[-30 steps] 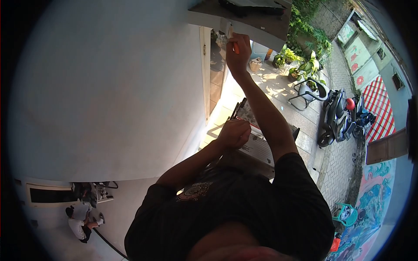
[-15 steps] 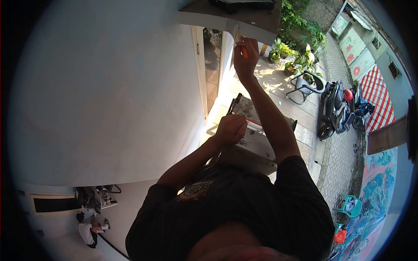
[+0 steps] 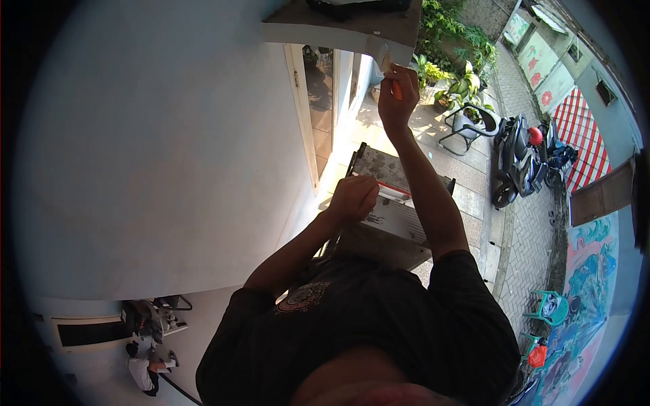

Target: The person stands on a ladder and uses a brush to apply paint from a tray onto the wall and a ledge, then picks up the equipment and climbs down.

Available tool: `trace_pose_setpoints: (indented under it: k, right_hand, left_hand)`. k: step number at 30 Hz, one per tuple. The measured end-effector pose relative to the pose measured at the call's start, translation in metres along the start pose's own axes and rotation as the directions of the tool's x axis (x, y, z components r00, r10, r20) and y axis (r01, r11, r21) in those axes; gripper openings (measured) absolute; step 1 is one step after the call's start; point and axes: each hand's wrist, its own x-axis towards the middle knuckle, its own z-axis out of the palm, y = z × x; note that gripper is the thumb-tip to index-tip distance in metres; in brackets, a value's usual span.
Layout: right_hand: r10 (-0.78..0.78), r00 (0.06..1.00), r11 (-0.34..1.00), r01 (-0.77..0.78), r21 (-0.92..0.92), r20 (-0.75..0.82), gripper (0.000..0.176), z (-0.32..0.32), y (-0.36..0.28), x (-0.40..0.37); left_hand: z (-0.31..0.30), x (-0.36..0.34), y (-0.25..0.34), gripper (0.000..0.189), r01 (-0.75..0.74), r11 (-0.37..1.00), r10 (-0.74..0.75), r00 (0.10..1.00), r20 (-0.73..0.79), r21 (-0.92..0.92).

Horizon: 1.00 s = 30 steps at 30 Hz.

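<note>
My right hand (image 3: pixel 398 98) is raised and closed around the orange handle of a paintbrush (image 3: pixel 397 89). The brush's pale head points up at the edge of a white ledge (image 3: pixel 325 34) that juts from the wall. Lower down, my left hand (image 3: pixel 355 197) is closed in a fist above a worn, stained grey stand (image 3: pixel 382 166) with a red-and-white strip across it. Whatever the left fist may hold is hidden.
A large white wall (image 3: pixel 169 155) fills the left, beside a framed door (image 3: pixel 318 108). Potted plants (image 3: pixel 467 84), a chair (image 3: pixel 467 125) and parked motorcycles (image 3: pixel 521 159) stand at the right. Another person (image 3: pixel 142 372) sits at the lower left.
My right hand has moved slightly right and down with the brush, along the ledge. The whole view has shifted a little. My left hand keeps its place over the stand.
</note>
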Motion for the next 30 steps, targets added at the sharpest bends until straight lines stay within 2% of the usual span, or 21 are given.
trace_pose_setpoints:
  k: [3, 5, 16, 18, 20, 22, 23, 24, 27, 30]
  right_hand:
    - [-0.067, 0.998, 0.995, 0.068, -0.071, 0.013, 0.012, -0.011, 0.001, 0.005]
    - [-0.007, 0.999, 0.998, 0.010, -0.066, 0.048, 0.015, -0.022, -0.001, 0.007]
    - [-0.031, 0.997, 0.990, 0.041, -0.138, 0.077, 0.012, -0.072, -0.003, 0.013]
    - [0.020, 0.998, 0.990, -0.012, -0.138, 0.057, 0.016, -0.081, -0.001, 0.014]
    - [0.011, 0.998, 0.987, -0.002, -0.158, 0.060, 0.016, -0.091, -0.001, 0.016]
    - [-0.046, 0.998, 0.956, 0.055, -0.289, 0.036, 0.015, -0.102, 0.000, 0.018]
    - [-0.026, 0.999, 0.953, 0.015, -0.304, -0.030, 0.015, -0.109, 0.010, 0.018]
    - [0.007, 0.998, 0.954, -0.027, -0.300, -0.066, 0.016, -0.116, 0.011, 0.020]
    - [-0.023, 0.995, 0.960, -0.004, -0.279, -0.092, 0.018, -0.126, 0.008, 0.026]
    - [-0.066, 0.997, 0.971, 0.054, -0.233, -0.045, 0.019, -0.115, -0.006, 0.027]
  left_hand:
    - [-0.001, -0.001, 0.001, 0.018, 0.013, 1.000, -0.013, 1.000, 0.011, -0.002]
    - [0.000, -0.001, 0.001, 0.018, 0.022, 1.000, -0.022, 0.999, 0.024, -0.020]
    - [0.001, -0.003, -0.004, 0.022, 0.044, 0.999, -0.043, 0.999, 0.031, -0.019]
    - [0.001, -0.002, -0.003, 0.023, 0.045, 0.999, -0.044, 0.999, 0.031, -0.023]
    - [0.001, -0.002, -0.002, 0.023, 0.047, 0.999, -0.047, 0.999, 0.028, -0.027]
    - [0.001, -0.002, -0.002, 0.023, 0.058, 0.998, -0.057, 0.998, 0.025, -0.035]
    - [0.002, -0.002, -0.002, 0.023, 0.059, 0.998, -0.058, 0.998, 0.025, -0.037]
    - [0.003, -0.003, -0.003, 0.023, 0.051, 0.998, -0.050, 0.998, 0.022, -0.037]
    - [0.001, -0.001, -0.005, 0.020, 0.041, 0.998, -0.039, 0.998, 0.039, -0.037]
    - [0.001, 0.001, -0.003, 0.017, 0.044, 0.998, -0.041, 0.997, 0.060, -0.047]
